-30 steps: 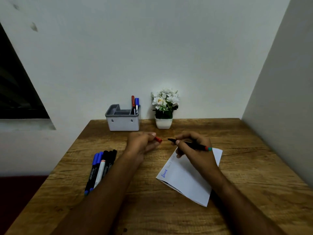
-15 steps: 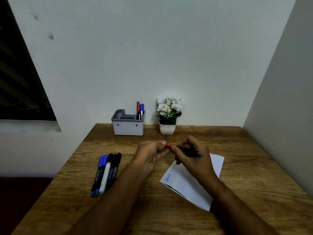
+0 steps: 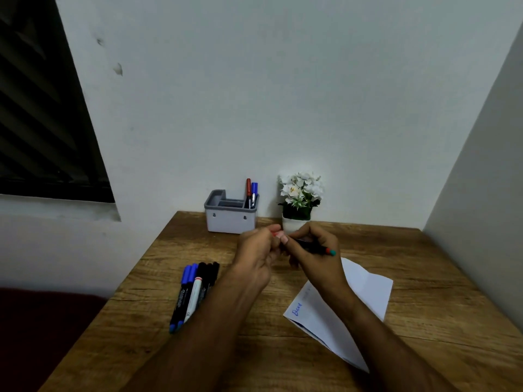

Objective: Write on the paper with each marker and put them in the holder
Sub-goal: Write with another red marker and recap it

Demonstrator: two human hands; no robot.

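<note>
My right hand (image 3: 314, 257) grips a black marker (image 3: 312, 247) with a red and teal rear end, held level above the table. My left hand (image 3: 259, 250) pinches the marker's red cap (image 3: 276, 234), which meets the marker's front end between my fingertips. A white folded paper (image 3: 365, 290) with blue writing at its near left corner lies under my right forearm. The grey holder (image 3: 230, 222) stands at the back of the table with a red marker (image 3: 248, 189) and a blue marker (image 3: 254, 192) upright in its right compartment. Several markers (image 3: 195, 292) lie side by side at the left.
A white pot of white flowers (image 3: 298, 202) stands right of the holder, just behind my hands. The wooden table (image 3: 424, 278) ends at a wall at the back and another wall on the right. A dark window is at the upper left.
My hands have come together: the red cap in my left hand was apart from the marker's tip a second ago and now touches it. The view has tilted upward.
</note>
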